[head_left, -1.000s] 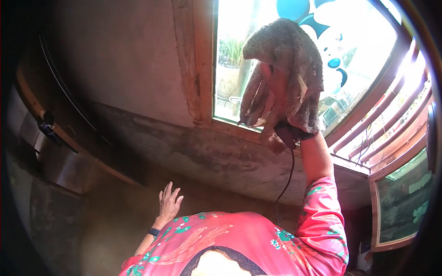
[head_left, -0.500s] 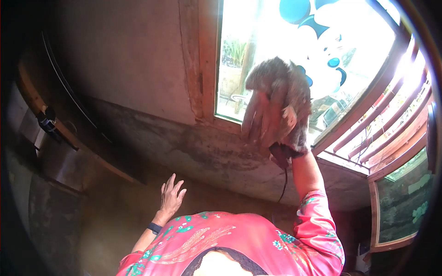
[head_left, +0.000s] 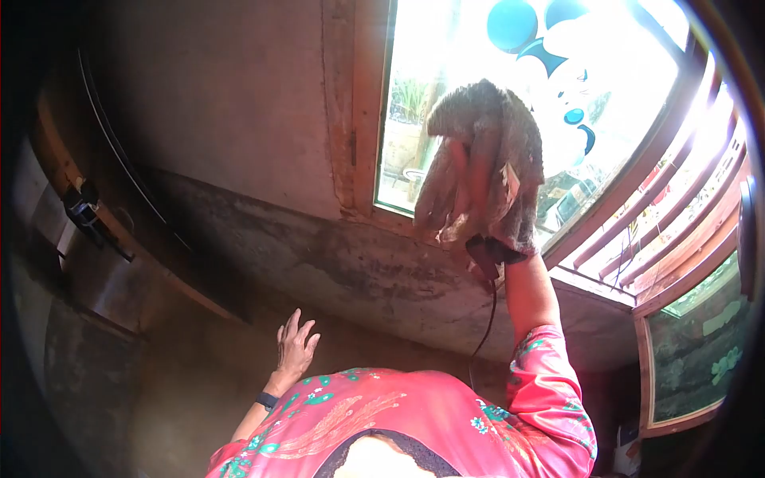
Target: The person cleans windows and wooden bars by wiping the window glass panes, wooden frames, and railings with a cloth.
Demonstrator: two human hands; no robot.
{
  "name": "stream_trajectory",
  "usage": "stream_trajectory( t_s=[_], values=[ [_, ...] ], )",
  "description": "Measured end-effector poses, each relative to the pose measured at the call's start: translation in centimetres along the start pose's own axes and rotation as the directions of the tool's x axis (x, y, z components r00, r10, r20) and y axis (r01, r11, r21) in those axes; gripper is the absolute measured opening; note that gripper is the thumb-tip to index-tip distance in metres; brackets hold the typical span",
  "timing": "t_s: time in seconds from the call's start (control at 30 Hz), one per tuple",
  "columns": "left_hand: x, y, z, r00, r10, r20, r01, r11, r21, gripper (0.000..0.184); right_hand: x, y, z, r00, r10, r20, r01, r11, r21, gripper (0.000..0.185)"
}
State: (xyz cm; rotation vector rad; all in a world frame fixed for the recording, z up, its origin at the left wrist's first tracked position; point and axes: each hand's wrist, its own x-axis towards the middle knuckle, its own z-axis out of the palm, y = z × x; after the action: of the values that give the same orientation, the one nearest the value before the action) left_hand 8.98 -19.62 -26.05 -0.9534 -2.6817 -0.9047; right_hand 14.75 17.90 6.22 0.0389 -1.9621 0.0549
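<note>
A shaggy grey-brown cloth (head_left: 519, 139) is in my right hand (head_left: 472, 179), raised in front of the window glass (head_left: 405, 151). The cloth hides much of that hand, with reddish fingers showing between its folds. Whether the cloth touches the pane I cannot tell. Around my right wrist sits a dark band with a small black device (head_left: 488, 256), and a thin cable hangs from it. My left hand (head_left: 295, 349) is low on the left, fingers apart and holding nothing. It wears a dark wristband (head_left: 267, 401).
A wooden frame (head_left: 364, 135) borders the window, and blue cartoon shapes (head_left: 511, 25) show on the glass. To the right are slatted bars (head_left: 677, 183) and a green-glazed panel (head_left: 693, 350). A stained wall (head_left: 319, 239) runs below. A black fixture (head_left: 84, 213) is at far left.
My right hand and the cloth have shifted slightly up, and the cloth's folds hang differently. My left hand has dropped a little, its fingers still apart. The view has tilted slightly.
</note>
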Motion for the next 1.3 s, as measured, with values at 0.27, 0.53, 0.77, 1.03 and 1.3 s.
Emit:
stream_trajectory(
  t_s=[0.27,0.53,0.77,1.03,1.3],
  values=[
    [0.0,0.3,0.5,1.000,-0.006,0.024,0.005,1.000,0.018,0.036,2.8,-1.4,-0.9,0.980,0.135,0.149,-0.144,0.988,0.049,0.040],
    [0.4,0.7,-0.1,1.000,0.008,0.030,-0.008,1.000,-0.008,0.037,-3.1,0.4,1.7,0.983,0.096,0.159,-0.117,0.985,0.130,0.047],
    [0.1,-0.5,0.3,1.000,0.005,-0.004,-0.005,1.000,-0.016,0.037,7.9,-0.7,1.9,0.999,-0.047,0.018,0.046,0.997,0.061,0.047],
    [-1.3,-1.9,0.2,0.999,-0.034,-0.037,0.032,0.999,-0.038,0.037,20.8,0.9,-0.1,0.997,-0.078,0.019,0.079,0.995,-0.056,0.048],
    [-1.8,-1.1,-0.5,0.996,-0.082,0.044,0.084,0.996,-0.023,0.036,7.3,1.8,4.4,0.988,-0.010,0.157,0.002,0.999,0.054,0.048]
  ],
)
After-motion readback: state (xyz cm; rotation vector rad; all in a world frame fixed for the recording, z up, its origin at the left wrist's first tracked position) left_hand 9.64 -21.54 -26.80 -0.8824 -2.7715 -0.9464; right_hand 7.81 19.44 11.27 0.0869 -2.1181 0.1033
